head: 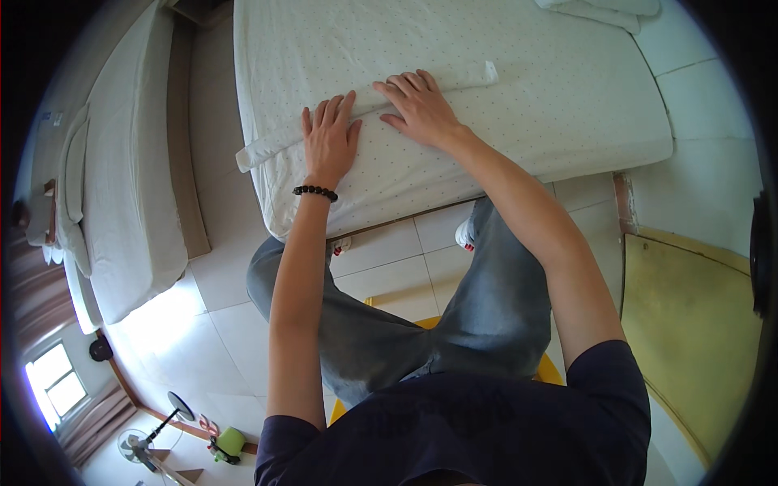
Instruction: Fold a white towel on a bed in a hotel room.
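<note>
A long, narrow white folded cloth [465, 79] lies slantwise across a bed covered by a white dotted sheet [413, 176]. Its left end sticks out past the bed's left edge, and the right end is slightly turned up. My left hand [330, 141] rests palm down on the cloth's left half, fingers spread a little and pointing away from me. Farther right, my right hand [420, 108] lies palm down with its fingertips on the strip and its thumb on the sheet. Neither hand grips anything. A black bead bracelet [315, 192] circles my left wrist.
Another bed [130, 170] stands at left across a strip of tiled floor [219, 200]. White bedding [598, 11] sits at the far right corner. A yellow door panel [687, 340] is at right. Yellow seat parts [550, 370] show beneath me. A standing fan [138, 446] is at lower left.
</note>
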Motion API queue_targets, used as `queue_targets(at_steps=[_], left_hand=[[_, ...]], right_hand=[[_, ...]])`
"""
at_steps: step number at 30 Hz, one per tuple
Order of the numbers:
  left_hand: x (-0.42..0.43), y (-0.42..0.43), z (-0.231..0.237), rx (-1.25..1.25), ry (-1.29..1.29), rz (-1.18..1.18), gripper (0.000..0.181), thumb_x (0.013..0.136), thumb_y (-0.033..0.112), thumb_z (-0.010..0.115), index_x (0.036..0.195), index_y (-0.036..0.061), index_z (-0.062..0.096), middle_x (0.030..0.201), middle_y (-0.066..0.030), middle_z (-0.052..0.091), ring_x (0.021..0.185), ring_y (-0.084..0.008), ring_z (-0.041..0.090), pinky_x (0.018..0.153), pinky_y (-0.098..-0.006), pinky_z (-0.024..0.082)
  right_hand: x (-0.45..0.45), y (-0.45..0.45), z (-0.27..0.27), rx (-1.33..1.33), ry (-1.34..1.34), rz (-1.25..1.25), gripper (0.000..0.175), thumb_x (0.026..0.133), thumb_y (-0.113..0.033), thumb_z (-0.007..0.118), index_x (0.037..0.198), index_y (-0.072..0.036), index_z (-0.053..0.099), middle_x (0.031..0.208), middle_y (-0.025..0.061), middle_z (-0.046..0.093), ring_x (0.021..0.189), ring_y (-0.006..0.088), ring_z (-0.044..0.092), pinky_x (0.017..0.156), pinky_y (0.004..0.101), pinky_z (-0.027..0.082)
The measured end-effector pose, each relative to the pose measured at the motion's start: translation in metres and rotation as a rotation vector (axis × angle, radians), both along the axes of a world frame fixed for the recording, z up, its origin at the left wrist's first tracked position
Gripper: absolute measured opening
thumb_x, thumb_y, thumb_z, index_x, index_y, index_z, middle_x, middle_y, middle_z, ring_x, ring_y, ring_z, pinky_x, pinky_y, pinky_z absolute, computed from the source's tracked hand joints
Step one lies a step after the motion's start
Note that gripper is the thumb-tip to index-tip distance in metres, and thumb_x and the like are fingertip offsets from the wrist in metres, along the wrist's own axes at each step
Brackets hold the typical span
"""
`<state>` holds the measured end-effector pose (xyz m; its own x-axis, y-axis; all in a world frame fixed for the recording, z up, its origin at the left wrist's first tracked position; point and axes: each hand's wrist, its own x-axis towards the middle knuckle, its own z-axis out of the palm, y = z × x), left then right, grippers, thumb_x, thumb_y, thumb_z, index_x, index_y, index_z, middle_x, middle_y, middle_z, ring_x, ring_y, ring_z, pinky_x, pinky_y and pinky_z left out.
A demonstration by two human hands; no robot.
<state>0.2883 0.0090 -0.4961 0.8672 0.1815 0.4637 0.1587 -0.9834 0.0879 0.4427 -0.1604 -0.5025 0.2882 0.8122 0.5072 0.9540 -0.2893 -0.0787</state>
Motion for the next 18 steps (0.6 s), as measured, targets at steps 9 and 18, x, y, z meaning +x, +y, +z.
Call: queue_targets(at_steps=[9,18], left_hand=[[-0.001,0.022,-0.007,-0.036,0.008,0.04,0.044,0.096,0.037,0.07,0.132,0.0122,0.066,0.121,-0.0092,0.064,0.112,-0.0286,0.059,0.105,-0.0421,0.043],[-0.062,0.111,0.006,0.077,0.199,0.05,0.044,0.09,0.021,0.075,0.131,0.0119,0.062,0.121,-0.0082,0.065,0.109,-0.0288,0.063,0.097,-0.0414,0.053]], right_hand=[[0.023,-0.006,-0.012,-0.036,0.076,-0.063,0.042,0.093,-0.034,0.071,0.128,-0.014,0.061,0.122,0.0034,0.062,0.118,0.0245,0.056,0.111,0.041,0.039],[0.092,-0.066,-0.013,-0.016,-0.056,-0.064,0.033,0.089,-0.02,0.071,0.121,-0.015,0.065,0.12,0.0009,0.064,0.114,0.023,0.06,0.107,0.039,0.043]])
